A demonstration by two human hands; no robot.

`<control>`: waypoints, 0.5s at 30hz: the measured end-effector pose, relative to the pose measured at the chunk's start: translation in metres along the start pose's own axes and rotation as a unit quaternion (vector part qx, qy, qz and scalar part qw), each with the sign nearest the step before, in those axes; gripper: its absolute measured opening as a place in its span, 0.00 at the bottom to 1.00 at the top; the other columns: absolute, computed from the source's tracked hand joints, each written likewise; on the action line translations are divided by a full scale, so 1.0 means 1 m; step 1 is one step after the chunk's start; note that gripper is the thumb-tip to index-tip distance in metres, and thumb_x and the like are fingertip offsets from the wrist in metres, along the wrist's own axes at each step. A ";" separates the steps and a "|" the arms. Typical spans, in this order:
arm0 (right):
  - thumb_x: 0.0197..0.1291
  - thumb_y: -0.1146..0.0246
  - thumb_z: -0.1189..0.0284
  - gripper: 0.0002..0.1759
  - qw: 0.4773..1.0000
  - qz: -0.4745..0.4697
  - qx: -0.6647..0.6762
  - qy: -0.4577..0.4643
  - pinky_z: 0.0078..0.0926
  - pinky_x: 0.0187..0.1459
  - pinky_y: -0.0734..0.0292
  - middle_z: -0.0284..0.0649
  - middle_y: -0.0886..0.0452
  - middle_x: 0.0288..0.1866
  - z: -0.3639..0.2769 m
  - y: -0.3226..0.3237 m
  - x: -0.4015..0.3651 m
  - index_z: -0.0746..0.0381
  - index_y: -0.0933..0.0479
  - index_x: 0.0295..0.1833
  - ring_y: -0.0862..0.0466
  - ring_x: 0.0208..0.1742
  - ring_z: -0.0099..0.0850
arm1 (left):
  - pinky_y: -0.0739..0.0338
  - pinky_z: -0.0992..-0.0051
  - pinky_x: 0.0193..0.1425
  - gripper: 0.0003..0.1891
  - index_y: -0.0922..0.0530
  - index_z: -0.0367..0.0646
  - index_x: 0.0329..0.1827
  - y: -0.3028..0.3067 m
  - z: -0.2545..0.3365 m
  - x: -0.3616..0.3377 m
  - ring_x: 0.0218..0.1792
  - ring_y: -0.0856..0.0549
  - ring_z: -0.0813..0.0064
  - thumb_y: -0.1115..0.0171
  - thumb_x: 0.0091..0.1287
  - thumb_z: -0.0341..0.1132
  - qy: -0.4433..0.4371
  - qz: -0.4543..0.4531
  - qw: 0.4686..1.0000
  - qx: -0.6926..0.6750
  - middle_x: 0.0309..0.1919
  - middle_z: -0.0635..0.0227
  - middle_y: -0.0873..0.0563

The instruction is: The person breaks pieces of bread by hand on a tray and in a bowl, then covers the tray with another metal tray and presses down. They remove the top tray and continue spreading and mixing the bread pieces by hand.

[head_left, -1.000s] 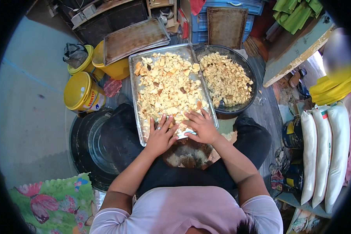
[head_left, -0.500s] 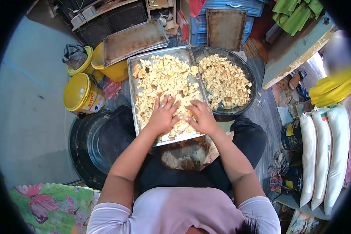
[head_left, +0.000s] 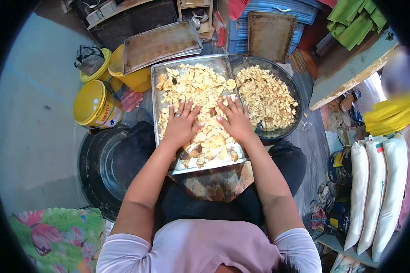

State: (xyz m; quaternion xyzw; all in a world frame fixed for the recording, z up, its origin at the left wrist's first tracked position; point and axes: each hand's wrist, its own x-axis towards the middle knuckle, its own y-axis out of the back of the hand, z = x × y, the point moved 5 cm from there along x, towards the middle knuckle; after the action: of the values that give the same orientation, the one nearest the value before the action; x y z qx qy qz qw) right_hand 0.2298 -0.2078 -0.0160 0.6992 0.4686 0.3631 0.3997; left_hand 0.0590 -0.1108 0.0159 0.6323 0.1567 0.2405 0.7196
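A rectangular metal tray [head_left: 238, 154] lies in front of me, covered with pale yellow, broken food pieces [head_left: 197, 78], some browned. My left hand [head_left: 181, 127] rests palm down on the pieces at the tray's left side, fingers spread, a ring on one finger. Flat on the pieces at the right side is my right hand [head_left: 236, 120], its fingers also apart. Neither hand grips anything. Beside the tray's right edge stands a round dark pan [head_left: 298, 102] full of smaller crumbled pieces [head_left: 266, 98].
Yellow buckets [head_left: 90, 102] and stacked baking trays [head_left: 161, 45] stand at the back left. A black basin [head_left: 92, 170] is by my left leg. At the right are white sacks [head_left: 373, 195], a door edge [head_left: 355, 84] and a person in yellow [head_left: 392, 113].
Both hands have moved forward over the pieces and slightly apart, with the fingers more spread. More pieces show at the tray's near edge. The camera view has shifted slightly.
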 end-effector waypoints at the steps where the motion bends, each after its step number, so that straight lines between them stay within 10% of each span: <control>1: 0.67 0.53 0.42 0.34 1.000 0.000 0.002 0.002 0.61 0.73 0.65 0.41 0.52 0.80 0.001 0.001 0.005 0.42 0.41 0.74 0.52 0.79 0.48 | 0.58 0.45 0.76 0.32 0.38 0.54 0.74 0.002 -0.003 0.000 0.76 0.46 0.54 0.51 0.70 0.57 0.001 -0.001 1.000 0.001 0.75 0.59 0.41; 9: 0.66 0.47 0.49 0.32 0.998 0.042 -0.003 0.043 0.59 0.74 0.65 0.47 0.49 0.78 -0.043 0.022 0.015 0.49 0.35 0.72 0.50 0.79 0.44 | 0.60 0.52 0.77 0.29 0.34 0.46 0.71 0.026 -0.055 -0.068 0.76 0.46 0.53 0.49 0.71 0.51 0.106 0.067 0.971 -0.202 0.73 0.53 0.39; 15: 0.63 0.42 0.54 0.30 0.971 -0.027 0.035 0.233 0.54 0.74 0.52 0.48 0.38 0.73 -0.128 0.009 -0.020 0.56 0.33 0.68 0.40 0.74 0.46 | 0.58 0.51 0.77 0.32 0.43 0.45 0.76 0.006 -0.038 -0.118 0.76 0.48 0.50 0.51 0.72 0.50 0.059 -0.054 0.978 -0.193 0.76 0.51 0.47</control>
State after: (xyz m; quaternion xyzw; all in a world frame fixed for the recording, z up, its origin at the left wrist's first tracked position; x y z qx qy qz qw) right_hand 0.1141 -0.2009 0.0426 0.5958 0.5801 0.4885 0.2641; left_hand -0.0610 -0.1429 0.0068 0.4566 0.1839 0.2637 0.8295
